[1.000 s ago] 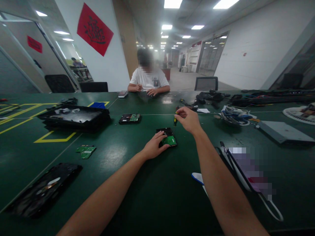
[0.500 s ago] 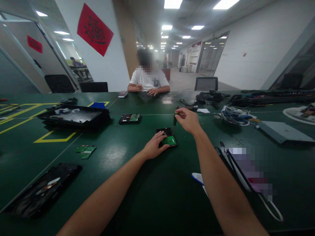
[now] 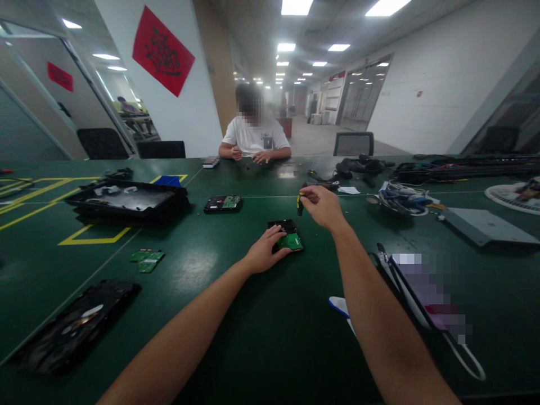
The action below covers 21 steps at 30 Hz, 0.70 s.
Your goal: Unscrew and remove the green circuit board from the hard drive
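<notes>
While the spread left hand (image 3: pixel 262 252) steadies the drive (image 3: pixel 292 241), the right hand (image 3: pixel 324 206) pinches a screwdriver (image 3: pixel 300 206) towards its one o'clock; likely screw work, next needing steady turning.

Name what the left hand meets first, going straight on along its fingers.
Beyond the drive it rests on, the left hand would probably meet the black-and-yellow tool in the right hand, though depth is unclear.

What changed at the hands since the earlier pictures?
The black-and-yellow tool has turned in the right hand, direction unclear: its yellow shows again after looking dark. Nothing was grasped or released; the left hand still rests on the black rectangular device with green board.
</notes>
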### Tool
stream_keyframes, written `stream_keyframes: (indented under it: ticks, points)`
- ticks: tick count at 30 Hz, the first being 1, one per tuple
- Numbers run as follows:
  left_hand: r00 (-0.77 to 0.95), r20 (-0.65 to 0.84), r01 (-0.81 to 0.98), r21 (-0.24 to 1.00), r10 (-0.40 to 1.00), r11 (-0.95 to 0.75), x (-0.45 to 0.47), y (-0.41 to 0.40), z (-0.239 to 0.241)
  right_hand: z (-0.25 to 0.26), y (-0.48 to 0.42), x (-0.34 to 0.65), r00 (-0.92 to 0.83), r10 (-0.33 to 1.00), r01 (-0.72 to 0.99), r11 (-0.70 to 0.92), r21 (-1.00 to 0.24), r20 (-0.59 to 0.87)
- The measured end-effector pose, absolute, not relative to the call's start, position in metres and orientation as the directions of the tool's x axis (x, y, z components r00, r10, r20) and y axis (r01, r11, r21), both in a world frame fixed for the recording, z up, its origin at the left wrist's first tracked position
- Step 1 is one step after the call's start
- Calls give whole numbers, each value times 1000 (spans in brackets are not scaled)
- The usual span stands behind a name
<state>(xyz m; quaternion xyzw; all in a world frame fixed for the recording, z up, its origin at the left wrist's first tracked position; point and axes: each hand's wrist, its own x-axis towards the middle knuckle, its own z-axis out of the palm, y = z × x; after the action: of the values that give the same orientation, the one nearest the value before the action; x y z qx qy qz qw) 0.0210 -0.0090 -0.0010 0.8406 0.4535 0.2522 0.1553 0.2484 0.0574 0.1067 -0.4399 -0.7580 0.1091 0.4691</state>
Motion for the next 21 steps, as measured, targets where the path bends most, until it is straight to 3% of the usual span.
stream_keyframes:
  ticks: [8, 21]
  points:
    - [465, 282, 683, 489, 839, -543, 22, -9, 0, 108, 55, 247, -119, 799, 540, 550, -637, 589]
    - [473, 295, 680, 476, 830, -557, 21, -10, 1, 106, 57, 247, -125, 781, 532, 574, -623, 612]
